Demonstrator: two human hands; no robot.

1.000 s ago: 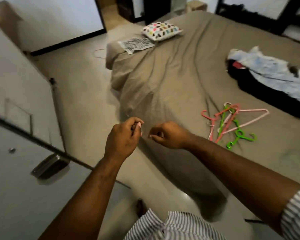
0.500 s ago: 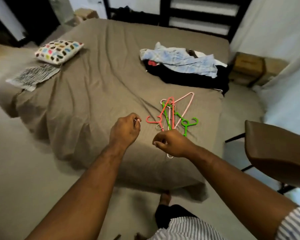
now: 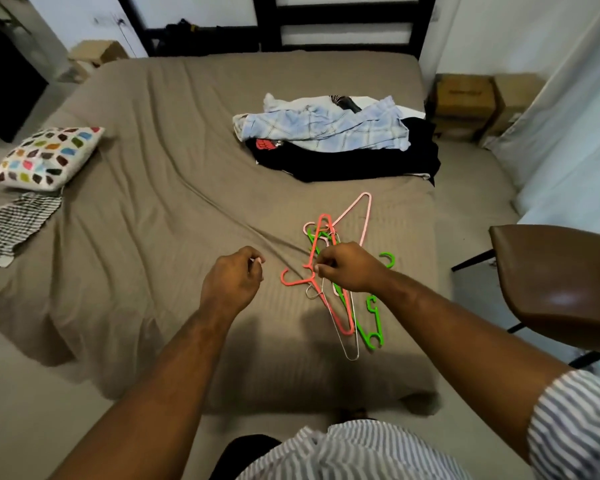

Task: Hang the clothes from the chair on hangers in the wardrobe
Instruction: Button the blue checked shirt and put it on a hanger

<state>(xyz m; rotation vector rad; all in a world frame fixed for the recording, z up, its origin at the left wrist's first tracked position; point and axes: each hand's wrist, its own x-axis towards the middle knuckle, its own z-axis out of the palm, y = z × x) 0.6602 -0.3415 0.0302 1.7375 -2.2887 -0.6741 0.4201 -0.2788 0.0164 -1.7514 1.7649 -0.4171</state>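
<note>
A tangle of plastic and wire hangers [image 3: 341, 306] in coral, pink, green and bare metal lies on the brown bed [image 3: 160, 209] near its front right corner. My right hand [image 3: 348, 266] hovers right over them, fingertips pinched together at the coral and wire hangers; whether they grip one is unclear. My left hand [image 3: 231, 280] is curled just left of the pile and holds nothing I can see. A heap of clothes [image 3: 333, 143], a light blue checked shirt on black garments, lies further back on the bed. The wardrobe is out of view.
A brown chair [image 3: 561, 285] stands at the right, close to the bed's corner. A spotted pillow [image 3: 45, 157] and a checked cloth [image 3: 14, 223] lie on the bed's left side. Cardboard boxes [image 3: 464, 98] sit at the back right, beside a pale curtain [image 3: 575, 133].
My view swung right, from the wardrobe side to facing the bed. Both hands stayed curled, and my right hand came down over the hanger pile.
</note>
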